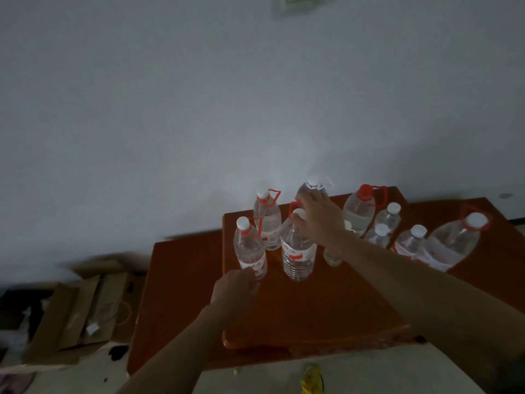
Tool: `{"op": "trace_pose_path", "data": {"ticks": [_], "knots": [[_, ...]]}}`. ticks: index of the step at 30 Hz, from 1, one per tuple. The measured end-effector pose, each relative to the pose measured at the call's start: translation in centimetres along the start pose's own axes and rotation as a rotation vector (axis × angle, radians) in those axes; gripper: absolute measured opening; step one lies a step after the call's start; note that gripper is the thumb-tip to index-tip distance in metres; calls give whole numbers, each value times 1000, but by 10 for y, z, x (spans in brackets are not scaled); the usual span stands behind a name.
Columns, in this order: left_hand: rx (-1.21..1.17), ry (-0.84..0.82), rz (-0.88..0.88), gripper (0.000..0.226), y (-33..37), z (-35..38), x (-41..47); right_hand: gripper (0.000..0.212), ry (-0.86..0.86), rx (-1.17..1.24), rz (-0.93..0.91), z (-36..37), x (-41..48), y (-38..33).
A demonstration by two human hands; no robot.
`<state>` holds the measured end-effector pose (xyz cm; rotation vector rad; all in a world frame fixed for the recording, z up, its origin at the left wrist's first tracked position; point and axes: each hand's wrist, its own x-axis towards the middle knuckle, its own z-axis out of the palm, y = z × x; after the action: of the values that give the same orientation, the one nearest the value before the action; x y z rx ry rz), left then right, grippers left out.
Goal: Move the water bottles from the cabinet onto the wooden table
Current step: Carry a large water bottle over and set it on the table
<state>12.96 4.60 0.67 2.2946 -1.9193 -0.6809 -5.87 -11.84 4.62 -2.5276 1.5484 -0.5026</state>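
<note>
Pinching middle bottle [298, 251] neck with right grip [318, 220]; left grip [235, 287] at front bottle [251, 251], closure unclear. Likely setting down; next, release upright.

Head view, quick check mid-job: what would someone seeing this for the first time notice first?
A cluster of clear water bottles stands on the reddish wooden table against the pale wall. The right hand reaches over them and curls round the neck of the middle bottle, while the left hand is at the base of the front-left bottle. Cardboard boxes lie at the lower left.
</note>
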Motion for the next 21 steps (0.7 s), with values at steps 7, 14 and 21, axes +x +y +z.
{"op": "trace_pose_path", "data": {"ticks": [7, 14, 21], "knots": [[-26, -111, -100, 11, 3, 21, 42, 45, -211, 117, -16, 43, 27, 26], [-278, -219, -188, 8, 11, 47, 94, 51, -3, 128, -27, 43, -15, 57], [-675, -289, -425, 40, 19, 98, 165, 44, 31, 283, 204, 34, -69, 76]]}}
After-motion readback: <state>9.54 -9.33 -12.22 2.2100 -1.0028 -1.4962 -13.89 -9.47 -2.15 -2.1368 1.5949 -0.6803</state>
